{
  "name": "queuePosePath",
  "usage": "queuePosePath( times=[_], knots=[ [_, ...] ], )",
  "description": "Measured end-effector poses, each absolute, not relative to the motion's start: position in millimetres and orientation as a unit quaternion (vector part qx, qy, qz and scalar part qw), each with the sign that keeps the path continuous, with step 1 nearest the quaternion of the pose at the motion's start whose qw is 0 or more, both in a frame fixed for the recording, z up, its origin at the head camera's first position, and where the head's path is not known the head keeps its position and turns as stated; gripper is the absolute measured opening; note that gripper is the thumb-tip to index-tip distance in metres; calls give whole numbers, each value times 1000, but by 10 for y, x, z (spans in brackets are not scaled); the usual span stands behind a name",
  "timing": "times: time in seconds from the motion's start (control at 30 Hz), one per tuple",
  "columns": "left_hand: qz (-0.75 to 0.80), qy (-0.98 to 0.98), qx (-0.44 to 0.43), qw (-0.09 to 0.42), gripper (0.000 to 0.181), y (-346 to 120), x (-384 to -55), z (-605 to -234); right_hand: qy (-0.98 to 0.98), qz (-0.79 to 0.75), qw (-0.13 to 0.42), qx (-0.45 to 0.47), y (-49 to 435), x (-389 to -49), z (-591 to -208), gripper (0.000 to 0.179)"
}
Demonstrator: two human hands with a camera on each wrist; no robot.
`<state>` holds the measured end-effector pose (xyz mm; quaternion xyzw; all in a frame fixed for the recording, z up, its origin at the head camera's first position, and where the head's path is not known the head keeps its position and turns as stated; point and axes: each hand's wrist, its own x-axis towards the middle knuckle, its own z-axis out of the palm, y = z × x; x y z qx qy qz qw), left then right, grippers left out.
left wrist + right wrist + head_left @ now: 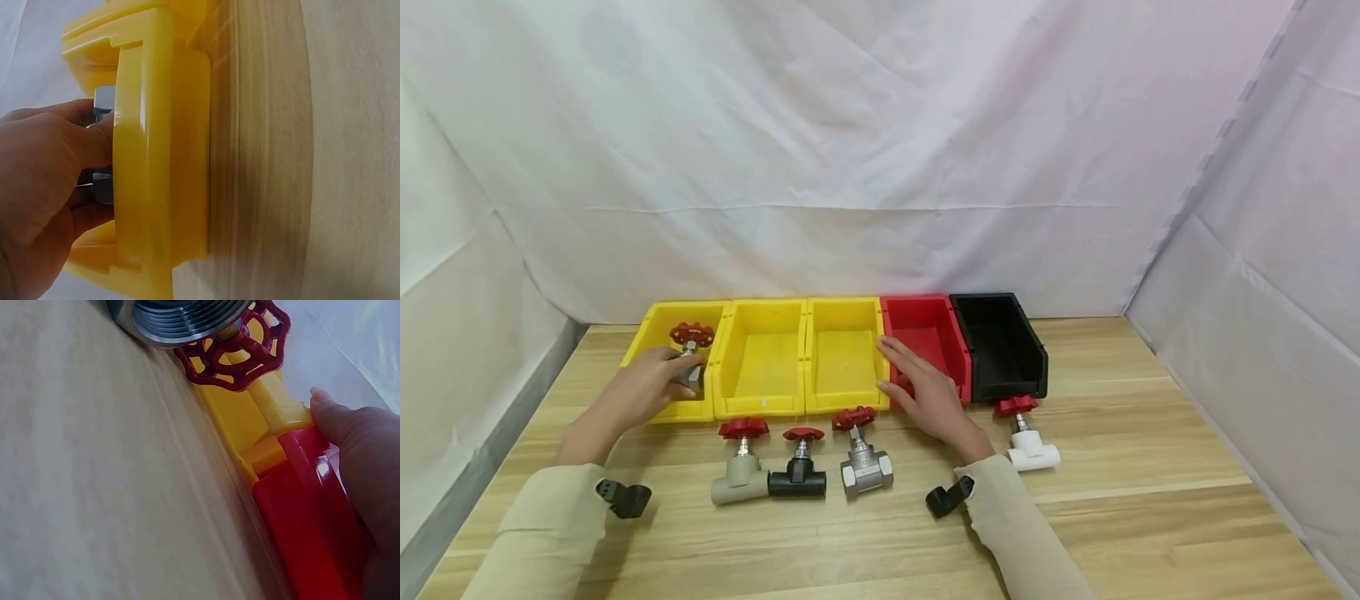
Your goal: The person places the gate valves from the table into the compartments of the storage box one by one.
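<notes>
Left hand (643, 385): reaches over the front of the left bin (696, 411), fingers and thumb clamped round the held valve.
Held valve (691, 377): inside the left bin, a grey metal body with its red wheel (692, 335) showing beyond the fingers; whether it touches the bin floor cannot be told.
Right hand (928, 402): fingers fairly straight and holding nothing, laid where the third yellow bin (846, 367) meets the red bin (921, 343); in the right wrist view the thumb touches the rim there.
Bin row: left bin, middle yellow bin (769, 367), third yellow bin, red bin and black bin (996, 333), side by side on the wooden table (1150, 433).
Valves in front: beige valve (744, 475), black valve (800, 477) and steel valve (865, 468) between the two arms, beige and black just beside each other; white valve (1032, 451) beyond the right wrist, before the black bin. Each has a red wheel.
Sleeves: pale, a small black device (627, 500) at each wrist.
Backdrop: white cloth (850, 125) behind the bins.
</notes>
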<state>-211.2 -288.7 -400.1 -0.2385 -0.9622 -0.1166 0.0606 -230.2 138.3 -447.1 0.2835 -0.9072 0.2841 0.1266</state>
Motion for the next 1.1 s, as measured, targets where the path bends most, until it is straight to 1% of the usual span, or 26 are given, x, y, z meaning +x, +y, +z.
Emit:
queuePosePath(
  times=[0.43,0.7,0.9,1.1],
  knots=[
    [-112,-966,-230,31,48,-2830,-2194,-4026,-910,283,124,277,1387,-2309,-4477,67],
    [-119,-972,-200,0,49,-2839,-2177,-4059,-908,282,123,285,1377,-2304,-4479,67],
    [-125,-971,-202,4,49,-2843,-2177,-4072,-908,282,124,283,1374,-2299,-4473,67],
    [-136,-970,-201,-4,49,-2839,-2199,-4070,-908,282,124,283,1381,-2291,-4465,67]
  ],
)
